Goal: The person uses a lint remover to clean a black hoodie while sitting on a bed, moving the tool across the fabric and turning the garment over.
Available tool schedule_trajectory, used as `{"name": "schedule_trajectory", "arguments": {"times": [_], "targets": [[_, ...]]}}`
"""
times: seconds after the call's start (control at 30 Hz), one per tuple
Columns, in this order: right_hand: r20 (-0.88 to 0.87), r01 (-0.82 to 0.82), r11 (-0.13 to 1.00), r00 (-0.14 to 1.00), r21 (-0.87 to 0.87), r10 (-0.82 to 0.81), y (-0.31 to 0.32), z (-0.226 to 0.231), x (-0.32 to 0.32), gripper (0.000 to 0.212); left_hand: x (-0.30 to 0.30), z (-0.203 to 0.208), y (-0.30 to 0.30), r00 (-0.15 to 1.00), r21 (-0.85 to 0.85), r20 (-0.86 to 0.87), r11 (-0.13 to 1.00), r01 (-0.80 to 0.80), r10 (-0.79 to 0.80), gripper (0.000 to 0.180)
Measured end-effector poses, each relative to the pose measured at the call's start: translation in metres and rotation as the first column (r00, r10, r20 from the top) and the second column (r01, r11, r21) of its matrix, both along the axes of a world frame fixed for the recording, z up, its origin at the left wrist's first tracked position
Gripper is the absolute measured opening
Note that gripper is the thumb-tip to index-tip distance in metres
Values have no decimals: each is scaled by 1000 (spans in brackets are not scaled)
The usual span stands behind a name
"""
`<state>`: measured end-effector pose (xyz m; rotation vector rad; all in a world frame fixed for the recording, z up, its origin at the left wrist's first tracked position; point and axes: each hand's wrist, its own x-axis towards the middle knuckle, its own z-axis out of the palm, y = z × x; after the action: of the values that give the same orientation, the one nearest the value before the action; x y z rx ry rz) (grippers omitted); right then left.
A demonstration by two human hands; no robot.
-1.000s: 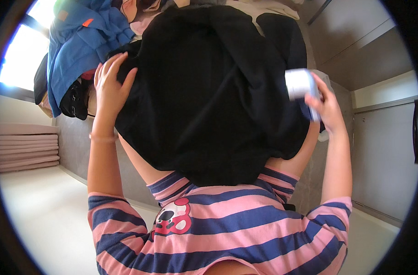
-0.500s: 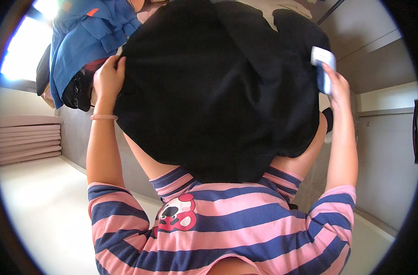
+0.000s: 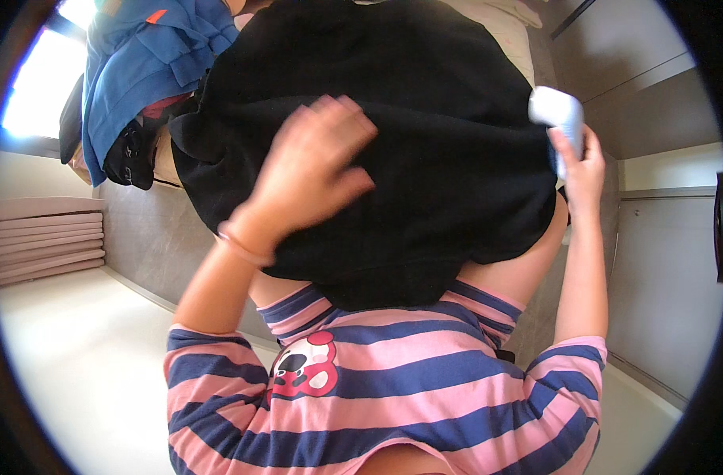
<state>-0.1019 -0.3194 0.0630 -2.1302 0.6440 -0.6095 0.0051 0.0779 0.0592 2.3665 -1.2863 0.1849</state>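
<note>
A large black cloth garment lies spread over my lap and over the pale surface in front of me. My left hand is above the left-middle of this cloth, blurred by motion, its thumb apart from the stretched fingers and nothing in it. Whether it touches the cloth I cannot tell. At the right edge of the cloth, my right hand is closed around a white-and-blue handheld lint remover. Its broad white head points up and to the left, and motion blurs it.
A blue garment hangs in a pile at the far left, with a black item under it. Grey cabinet doors stand close on my right. Pink folded fabric is by the left wall, above a white surface.
My left hand has let go of the cloth's left edge and moved right over its middle. The cloth lies flatter, its upper right part shifted. The lint remover stays at the right, slightly tilted.
</note>
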Motion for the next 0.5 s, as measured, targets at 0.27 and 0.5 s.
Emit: {"name": "schedule_trajectory", "arguments": {"times": [0.27,0.5], "targets": [[-227,-545,593,820,-593,526,108,-11,28,67,-110,-113,-27,874,105,-217,880,463,-434,80],[-267,-597,589,789,-545,553,121,-3,30,68,-121,-89,-31,658,32,-716,930,365,-234,66]]}}
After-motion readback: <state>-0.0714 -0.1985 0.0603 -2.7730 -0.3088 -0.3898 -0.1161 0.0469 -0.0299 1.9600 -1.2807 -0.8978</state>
